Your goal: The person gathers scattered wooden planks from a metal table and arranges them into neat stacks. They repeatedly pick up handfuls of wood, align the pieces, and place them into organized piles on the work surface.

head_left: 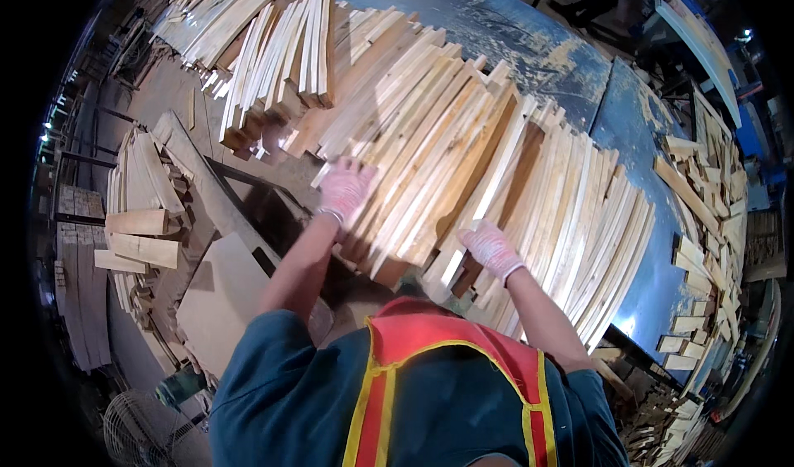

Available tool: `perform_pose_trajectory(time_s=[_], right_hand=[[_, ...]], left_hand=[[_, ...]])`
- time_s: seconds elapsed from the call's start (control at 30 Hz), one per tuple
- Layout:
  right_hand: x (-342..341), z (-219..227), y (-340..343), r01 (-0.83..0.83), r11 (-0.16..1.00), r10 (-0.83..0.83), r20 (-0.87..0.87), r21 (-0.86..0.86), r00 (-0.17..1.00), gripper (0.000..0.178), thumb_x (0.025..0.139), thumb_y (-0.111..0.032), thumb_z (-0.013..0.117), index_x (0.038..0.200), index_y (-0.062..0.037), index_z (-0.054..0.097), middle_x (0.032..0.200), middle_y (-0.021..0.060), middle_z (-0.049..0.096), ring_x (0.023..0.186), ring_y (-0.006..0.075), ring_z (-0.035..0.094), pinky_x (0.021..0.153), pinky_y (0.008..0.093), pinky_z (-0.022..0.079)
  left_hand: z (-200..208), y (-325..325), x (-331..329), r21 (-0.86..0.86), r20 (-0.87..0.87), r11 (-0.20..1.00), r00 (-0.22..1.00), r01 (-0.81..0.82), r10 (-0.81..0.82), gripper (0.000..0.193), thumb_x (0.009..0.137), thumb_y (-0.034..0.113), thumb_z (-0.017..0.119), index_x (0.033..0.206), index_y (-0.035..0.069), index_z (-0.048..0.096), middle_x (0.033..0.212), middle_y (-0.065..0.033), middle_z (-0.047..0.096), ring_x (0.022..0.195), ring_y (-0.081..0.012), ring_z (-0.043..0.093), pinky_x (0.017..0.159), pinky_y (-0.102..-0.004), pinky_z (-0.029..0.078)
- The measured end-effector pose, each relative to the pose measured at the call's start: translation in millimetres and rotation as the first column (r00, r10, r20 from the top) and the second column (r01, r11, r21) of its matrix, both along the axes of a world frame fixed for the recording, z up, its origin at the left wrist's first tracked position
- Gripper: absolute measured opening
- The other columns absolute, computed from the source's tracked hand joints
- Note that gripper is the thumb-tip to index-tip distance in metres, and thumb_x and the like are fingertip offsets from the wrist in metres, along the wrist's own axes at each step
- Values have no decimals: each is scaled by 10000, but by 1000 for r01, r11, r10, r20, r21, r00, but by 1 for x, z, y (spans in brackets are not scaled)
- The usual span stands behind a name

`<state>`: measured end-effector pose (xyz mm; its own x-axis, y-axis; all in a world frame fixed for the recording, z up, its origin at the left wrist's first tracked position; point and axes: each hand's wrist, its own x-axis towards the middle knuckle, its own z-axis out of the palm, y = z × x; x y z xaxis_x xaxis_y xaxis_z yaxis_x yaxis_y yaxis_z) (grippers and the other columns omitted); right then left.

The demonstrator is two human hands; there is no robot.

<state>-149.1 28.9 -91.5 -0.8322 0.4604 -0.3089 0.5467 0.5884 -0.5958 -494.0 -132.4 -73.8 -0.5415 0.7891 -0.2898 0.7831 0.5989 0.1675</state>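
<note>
Long pale wooden strips (430, 136) lie side by side in a wide row on a blue metal table. My left hand (346, 187), in a pinkish-white glove, rests at the row's left edge with its fingers stretched over the strips. Farther right, my gloved right hand (493, 249) is closed at the near end of a light strip (488, 198). Its fingertips are partly hidden against the wood. Around that strip are darker gaps and brown-sided pieces, and more strips (591, 219) lie packed on its right.
The blue table (529, 37) is dusted with sawdust. Bundles of strips (285, 53) lie at the far left. Scrap wood is heaped on the right (703, 194), and short boards (141, 235) are stacked at left. A fan (145, 426) stands lower left. Another person's legs (591, 8) show far right.
</note>
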Motion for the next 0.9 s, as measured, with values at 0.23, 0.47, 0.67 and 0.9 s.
perform_pose_trajectory(time_s=[0.23,0.47,0.67,0.9], right_hand=[[-39,38,8,636,657,-637,155,-404,755,1071,832,-627,801,1497,104,388,1132,229,729,1080,302,698,959,370,531],[-64,37,12,451,858,-372,307,-247,876,694,957,-650,629,1256,-26,676,923,281,722,880,413,710,899,423,546],[-118,86,52,561,800,-546,128,-214,828,663,844,-584,805,694,43,652,670,64,627,659,209,582,645,391,510],[-138,29,106,617,641,-664,73,-457,744,983,854,-561,808,1444,130,435,1247,209,677,1083,228,651,912,332,535]], left_hand=[[39,26,69,307,507,936,862,-174,-6,833,874,616,715,1387,-16,534,1289,-255,627,1151,-393,641,1032,-461,502],[32,56,64,110,390,994,921,-26,-19,932,808,672,728,1356,-57,535,1341,-309,569,1234,-442,597,1062,-478,495],[77,112,0,104,693,984,720,-142,31,830,789,621,785,1301,-18,646,1269,-277,652,1212,-412,637,1043,-457,526],[54,149,-18,58,431,994,900,-96,62,944,830,655,731,1466,-13,529,1431,-275,584,1345,-386,571,1131,-431,455]])
